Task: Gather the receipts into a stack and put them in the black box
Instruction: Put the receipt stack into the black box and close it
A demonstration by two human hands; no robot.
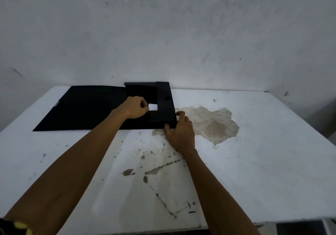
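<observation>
White, chipped paint covers the worn table [254,162] nearest us, brown patches showing through. Farther on, our right hand [180,132] rests fingers spread on the near right corner of the flat black cardboard box [166,107], which lies opened out by the grey wall [163,25]. Beyond, our left hand [136,107] pinches the small stack of white paper receipts [153,106] inside the box's open well
</observation>
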